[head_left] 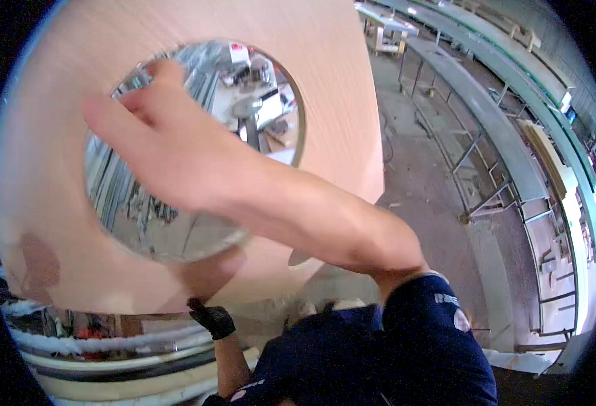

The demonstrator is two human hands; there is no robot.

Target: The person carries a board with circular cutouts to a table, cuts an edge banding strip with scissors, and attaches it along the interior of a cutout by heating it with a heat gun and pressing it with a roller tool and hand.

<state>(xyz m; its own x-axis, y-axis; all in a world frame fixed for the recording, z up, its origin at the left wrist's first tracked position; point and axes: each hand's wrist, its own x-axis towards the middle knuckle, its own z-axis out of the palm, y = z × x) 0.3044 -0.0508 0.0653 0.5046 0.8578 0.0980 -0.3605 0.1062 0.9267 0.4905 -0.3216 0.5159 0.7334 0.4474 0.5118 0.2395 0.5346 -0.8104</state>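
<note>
A large pale wooden panel (331, 88) with a round opening fills the upper left of the head view. My bare right hand (139, 125) reaches across the opening to its upper left rim. Its fingers are smeared by motion and partly hidden, so its grip is unclear. At the panel's lower edge, my left hand (213, 319), in a black glove, is closed on the edge with the fingers partly hidden. A smaller cutout (301, 257) shows near the panel's lower right.
Through the opening appear metal strips (112, 186) and a cluttered white surface (227, 101). Long work tables (473, 108) on metal legs stand to the right over a concrete floor (413, 169). Wrapped long pieces (108, 345) lie at the lower left.
</note>
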